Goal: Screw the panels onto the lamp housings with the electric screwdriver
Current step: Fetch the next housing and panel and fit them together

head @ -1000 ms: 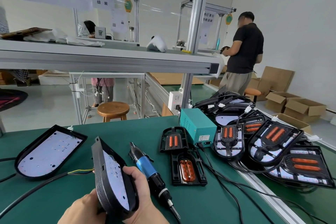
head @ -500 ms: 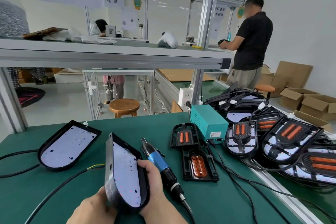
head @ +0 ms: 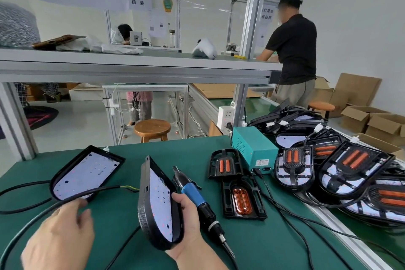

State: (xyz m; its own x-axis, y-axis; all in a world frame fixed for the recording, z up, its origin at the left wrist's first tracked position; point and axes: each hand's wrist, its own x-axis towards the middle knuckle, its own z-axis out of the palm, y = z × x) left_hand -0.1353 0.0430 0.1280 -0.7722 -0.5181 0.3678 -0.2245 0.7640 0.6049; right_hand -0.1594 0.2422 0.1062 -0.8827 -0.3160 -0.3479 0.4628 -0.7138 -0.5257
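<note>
My right hand (head: pixel 186 228) grips a black lamp housing (head: pixel 156 206) on edge above the green bench, its white LED board facing right. My left hand (head: pixel 59 239) hovers to the left of it with relaxed fingers, holding nothing, close to the housing's black cable (head: pixel 65 200). The blue and black electric screwdriver (head: pixel 198 201) lies on the mat just behind my right hand, bit pointing to the near right. A second housing (head: pixel 85 173) lies flat at the left. Two black panels with orange inserts, a far panel (head: pixel 224 163) and a near panel (head: pixel 242 200), lie right of the screwdriver.
A teal power box (head: pixel 252 149) stands behind the panels, cables running from it across the mat. A heap of assembled housings (head: pixel 341 166) fills the right side. An aluminium shelf (head: pixel 135 68) spans overhead. A person in a black shirt (head: pixel 293 50) stands at the back right.
My left hand has let go of the housing and moved out to the left. My right hand alone now holds it. The view has tilted and shifted right.
</note>
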